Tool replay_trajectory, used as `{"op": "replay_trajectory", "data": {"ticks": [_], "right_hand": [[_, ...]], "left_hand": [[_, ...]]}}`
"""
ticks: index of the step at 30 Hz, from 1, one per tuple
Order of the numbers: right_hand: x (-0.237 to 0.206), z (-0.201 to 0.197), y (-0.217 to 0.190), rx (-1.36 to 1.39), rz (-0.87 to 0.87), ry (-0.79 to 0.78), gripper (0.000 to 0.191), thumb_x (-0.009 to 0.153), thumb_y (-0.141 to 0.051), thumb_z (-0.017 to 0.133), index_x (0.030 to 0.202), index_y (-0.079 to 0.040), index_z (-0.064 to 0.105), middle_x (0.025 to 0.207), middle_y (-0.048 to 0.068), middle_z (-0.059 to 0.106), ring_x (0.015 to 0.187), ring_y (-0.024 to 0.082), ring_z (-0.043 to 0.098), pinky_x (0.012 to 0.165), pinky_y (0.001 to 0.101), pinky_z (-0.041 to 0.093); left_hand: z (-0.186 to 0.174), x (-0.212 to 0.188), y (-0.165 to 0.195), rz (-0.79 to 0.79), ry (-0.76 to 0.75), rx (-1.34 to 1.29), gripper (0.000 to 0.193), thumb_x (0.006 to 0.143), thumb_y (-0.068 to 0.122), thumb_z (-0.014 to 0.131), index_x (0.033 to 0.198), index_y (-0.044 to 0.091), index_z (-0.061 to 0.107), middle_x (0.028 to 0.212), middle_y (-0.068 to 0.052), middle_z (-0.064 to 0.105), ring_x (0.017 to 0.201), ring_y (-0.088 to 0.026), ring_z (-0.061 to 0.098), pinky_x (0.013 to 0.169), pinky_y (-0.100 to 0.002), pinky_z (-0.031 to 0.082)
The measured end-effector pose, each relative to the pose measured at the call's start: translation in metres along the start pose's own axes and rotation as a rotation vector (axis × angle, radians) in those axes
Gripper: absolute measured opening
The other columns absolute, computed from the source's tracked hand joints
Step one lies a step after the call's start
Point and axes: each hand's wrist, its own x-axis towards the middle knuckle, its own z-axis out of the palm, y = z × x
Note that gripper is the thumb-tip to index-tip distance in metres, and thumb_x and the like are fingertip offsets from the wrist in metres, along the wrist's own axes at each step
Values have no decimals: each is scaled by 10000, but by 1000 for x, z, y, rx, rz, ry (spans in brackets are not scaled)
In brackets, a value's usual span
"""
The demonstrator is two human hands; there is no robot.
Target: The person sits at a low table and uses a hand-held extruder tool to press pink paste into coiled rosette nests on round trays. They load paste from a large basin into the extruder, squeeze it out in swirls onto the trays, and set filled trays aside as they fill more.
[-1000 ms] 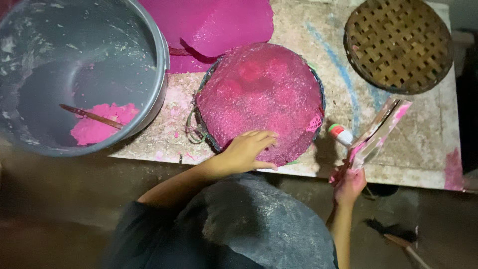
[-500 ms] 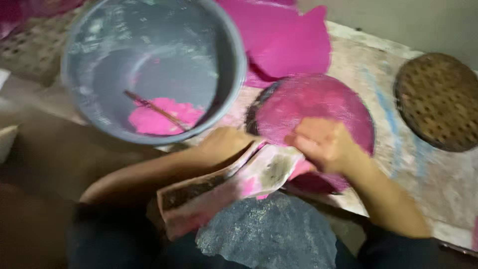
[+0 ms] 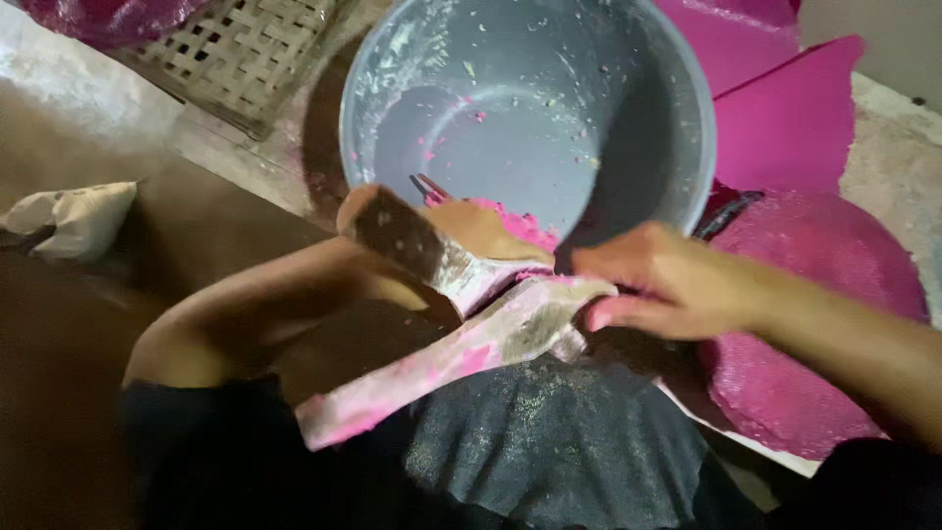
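While the right hand (image 3: 677, 285) closes its fingers on one end of a pink-stained wooden paddle (image 3: 461, 358), the left hand (image 3: 481, 231) lies just under the near rim of the grey basin (image 3: 638, 88); whether its fingers are curled or spread cannot be told, since a second flat tool (image 3: 412, 240) crosses in front of them. Both tools sit at the near edge of the basin, crossing each other above the person's dark lap, and the paddle slopes down and away from the basin toward the left forearm. Inside the basin, a lump of pink paste (image 3: 520, 224) lies against the near wall beside a thin stick (image 3: 428, 186). Right of the basin, a round pink-coated disc (image 3: 814, 324) rests on the stained table (image 3: 898, 167), with pink sheets (image 3: 785, 118) behind it. Left of the basin lie a woven mat (image 3: 231, 59) and, nearer the person, a white cloth (image 3: 74, 218).
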Motion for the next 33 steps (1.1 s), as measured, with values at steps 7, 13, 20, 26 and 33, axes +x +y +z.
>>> {"op": "replay_trajectory", "data": {"ticks": [7, 13, 20, 26, 33], "right_hand": [[-17, 10, 14, -30, 99, 119, 337, 904, -429, 646, 878, -93, 663, 711, 64, 619, 594, 224, 648, 531, 405, 474], [-1, -38, 25, -1066, -19, 92, 196, 849, -235, 773, 1028, -158, 752, 827, 83, 683, 719, 223, 674, 590, 367, 516], [41, -31, 42, -1264, -3, 494, 266, 808, -140, 801, 1065, -115, 737, 1034, 109, 734, 943, 272, 712, 760, 384, 580], [60, 56, 112, -106, 481, 226, 274, 873, -210, 712, 1078, -29, 725, 964, 175, 735, 872, 335, 738, 763, 453, 590], [88, 165, 183, -423, 848, -334, 436, 1003, -420, 590, 1092, -1, 673, 973, 244, 731, 926, 396, 728, 820, 487, 586]], "left_hand": [[-3, -62, -119, -155, 250, -500, 498, 824, 189, 714, 1309, 108, 638, 1174, -103, 718, 1033, -256, 692, 865, -376, 547], [39, -79, -186, -50, -5, -1325, 574, 864, 130, 667, 1423, 25, 593, 1379, -100, 683, 1189, -201, 659, 1004, -327, 521], [134, -41, -179, -205, 428, -1420, 350, 915, 111, 690, 1247, -2, 678, 1147, -87, 724, 1071, -183, 677, 974, -363, 553], [117, -54, -161, -363, 811, -1003, 208, 970, 100, 705, 1160, 18, 685, 974, -71, 669, 873, -189, 623, 786, -368, 519], [88, -56, -157, -243, 1004, -298, 265, 929, 81, 768, 1162, 43, 649, 1059, -74, 689, 986, -200, 666, 886, -359, 537]]}}
